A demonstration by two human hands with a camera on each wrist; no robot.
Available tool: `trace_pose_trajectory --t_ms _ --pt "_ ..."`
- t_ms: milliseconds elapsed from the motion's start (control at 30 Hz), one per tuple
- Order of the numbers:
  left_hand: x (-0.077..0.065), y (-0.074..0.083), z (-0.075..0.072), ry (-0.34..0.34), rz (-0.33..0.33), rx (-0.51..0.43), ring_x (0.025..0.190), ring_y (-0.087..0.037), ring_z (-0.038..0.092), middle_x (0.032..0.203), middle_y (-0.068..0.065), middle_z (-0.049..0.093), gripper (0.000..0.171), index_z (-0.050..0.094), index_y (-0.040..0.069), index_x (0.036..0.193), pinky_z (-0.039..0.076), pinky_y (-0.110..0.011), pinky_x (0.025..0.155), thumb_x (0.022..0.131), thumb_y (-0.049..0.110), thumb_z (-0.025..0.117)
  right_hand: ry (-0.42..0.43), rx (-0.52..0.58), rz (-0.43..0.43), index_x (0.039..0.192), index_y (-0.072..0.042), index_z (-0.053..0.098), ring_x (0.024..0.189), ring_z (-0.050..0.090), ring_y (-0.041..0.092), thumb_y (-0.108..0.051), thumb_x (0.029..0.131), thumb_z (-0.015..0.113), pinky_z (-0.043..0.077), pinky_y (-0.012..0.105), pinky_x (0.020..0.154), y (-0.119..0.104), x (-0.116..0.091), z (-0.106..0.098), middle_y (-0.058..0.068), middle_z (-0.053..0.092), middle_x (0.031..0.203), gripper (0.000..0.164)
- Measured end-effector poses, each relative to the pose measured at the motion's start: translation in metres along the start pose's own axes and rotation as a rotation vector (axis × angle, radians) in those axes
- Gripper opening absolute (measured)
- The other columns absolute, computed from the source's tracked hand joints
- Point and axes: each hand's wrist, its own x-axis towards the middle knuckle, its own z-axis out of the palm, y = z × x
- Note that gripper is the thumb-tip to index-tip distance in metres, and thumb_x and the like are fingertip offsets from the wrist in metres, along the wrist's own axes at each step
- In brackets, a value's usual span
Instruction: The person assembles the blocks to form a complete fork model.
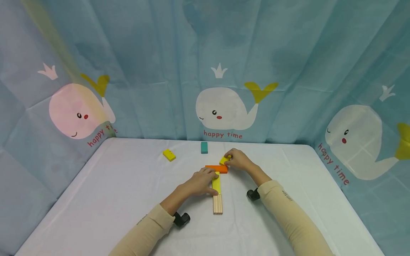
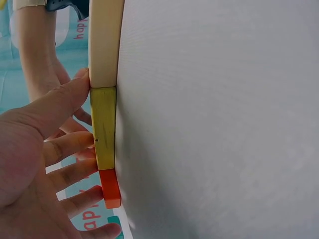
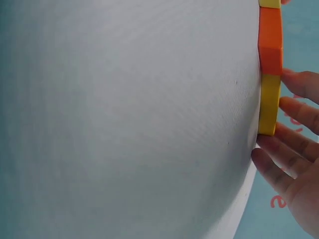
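My left hand [image 1: 201, 182] lies along a yellow block [image 1: 216, 185], its thumb at the joint with a plain wooden block [image 1: 217, 204]. In the left wrist view its spread, nearly straight fingers touch the yellow block and an orange block [image 2: 110, 189]. That orange block lies crosswise at the far end of the yellow one. Beyond its right end, my right hand [image 1: 239, 160] holds a second yellow block [image 1: 224, 160] between thumb and fingers. This block sits slantwise, close against the orange one in the right wrist view, with fingertips around its far end [image 3: 268, 107].
Farther back on the white-covered table [image 1: 112, 185] lie a teal block [image 1: 204, 147] and, to the left, another yellow block [image 1: 169, 155]. A blue curtain [image 1: 153, 106] with whale prints hangs behind the table. Dark wrist cameras [image 1: 182, 219] sit under both sleeves.
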Motion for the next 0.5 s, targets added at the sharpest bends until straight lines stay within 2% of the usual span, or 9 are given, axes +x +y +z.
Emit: trace_pose_trajectory --t_ms 500 --pt "0.0008 0.0 0.0007 -0.003 -0.002 0.011 0.138 -0.028 0.039 0.146 -0.005 0.048 0.064 0.058 0.015 0.134 0.039 -0.051 0.108 0.081 0.046 0.076 -0.001 -0.012 -0.003 0.115 -0.004 0.069 0.106 0.057 0.026 -0.02 0.087 0.073 0.05 0.042 0.098 -0.0021 -0.0023 -0.0006 0.013 0.061 0.122 0.032"
